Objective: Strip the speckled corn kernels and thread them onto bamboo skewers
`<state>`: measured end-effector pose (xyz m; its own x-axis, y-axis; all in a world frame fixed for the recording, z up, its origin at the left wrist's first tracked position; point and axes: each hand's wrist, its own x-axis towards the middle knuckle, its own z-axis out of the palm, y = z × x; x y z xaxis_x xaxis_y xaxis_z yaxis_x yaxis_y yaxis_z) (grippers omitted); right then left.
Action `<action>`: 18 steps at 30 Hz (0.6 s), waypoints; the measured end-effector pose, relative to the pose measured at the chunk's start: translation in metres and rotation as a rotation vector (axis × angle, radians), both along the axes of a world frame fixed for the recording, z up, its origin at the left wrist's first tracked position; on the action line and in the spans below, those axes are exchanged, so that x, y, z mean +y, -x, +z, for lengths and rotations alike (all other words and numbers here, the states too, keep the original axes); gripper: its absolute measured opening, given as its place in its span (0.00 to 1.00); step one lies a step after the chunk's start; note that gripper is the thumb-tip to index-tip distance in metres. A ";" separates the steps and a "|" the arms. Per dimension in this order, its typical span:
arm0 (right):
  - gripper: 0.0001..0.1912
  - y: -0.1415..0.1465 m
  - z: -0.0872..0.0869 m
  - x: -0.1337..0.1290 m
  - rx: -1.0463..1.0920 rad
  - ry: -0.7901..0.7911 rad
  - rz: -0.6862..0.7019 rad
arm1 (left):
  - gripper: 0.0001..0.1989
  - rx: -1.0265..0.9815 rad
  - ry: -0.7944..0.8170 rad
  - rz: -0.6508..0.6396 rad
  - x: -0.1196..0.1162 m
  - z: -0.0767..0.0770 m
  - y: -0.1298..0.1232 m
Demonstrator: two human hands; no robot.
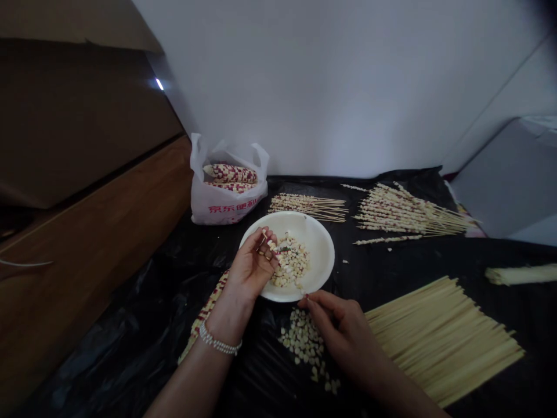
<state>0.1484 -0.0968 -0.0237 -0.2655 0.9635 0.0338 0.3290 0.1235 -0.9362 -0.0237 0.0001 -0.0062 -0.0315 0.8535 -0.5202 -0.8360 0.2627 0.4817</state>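
head view, directions taken from the white bowl (321, 249) as the centre of the dial. the step in hand was judged to be fingertip work on single kernels. the left hand (252, 268), palm up, overlapped the bowl's rim at nine o'clock, its grip nearly closed, thumb and forefinger about a small pale piece (264, 233). the right hand (342, 325) stood at five o'clock, thumb and forefinger pinched on a small reddish piece (306, 296) beside the rim; whether a stick ran between the hands could not be told. loose kernels (299, 264) lay inside the bowl, and a kernel pile (303, 337) lay outside it, towards six. the next move seemed to call for a light, exact pinch and a steady left hand.

a black plastic sheet (130, 342) covered the surface; what it covered was hidden. on it stood a carrier bag (200, 200) of speckled cobs (232, 173) at eleven, a small bundle (300, 204) of kernel-laden sticks at one, a larger bundle (391, 212) towards two, bare sticks (444, 342) at four and another cob (202, 316) at eight. a white wall (304, 87) closed the scene at twelve; a brown wooden panel (108, 244) bordered it at nine.
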 end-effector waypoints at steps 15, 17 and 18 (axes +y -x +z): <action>0.18 0.002 0.000 0.001 0.009 -0.030 -0.023 | 0.02 0.025 -0.061 -0.008 -0.003 0.000 -0.006; 0.18 0.002 0.000 0.001 0.010 -0.028 -0.027 | 0.02 0.017 -0.050 -0.015 -0.003 0.000 -0.007; 0.18 0.002 0.000 0.001 0.006 -0.027 -0.024 | 0.01 0.016 -0.045 -0.021 -0.003 -0.001 -0.007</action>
<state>0.1466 -0.0957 -0.0232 -0.2418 0.9684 0.0611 0.3264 0.1405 -0.9347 -0.0166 -0.0030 -0.0070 -0.0210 0.8764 -0.4811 -0.8225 0.2584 0.5067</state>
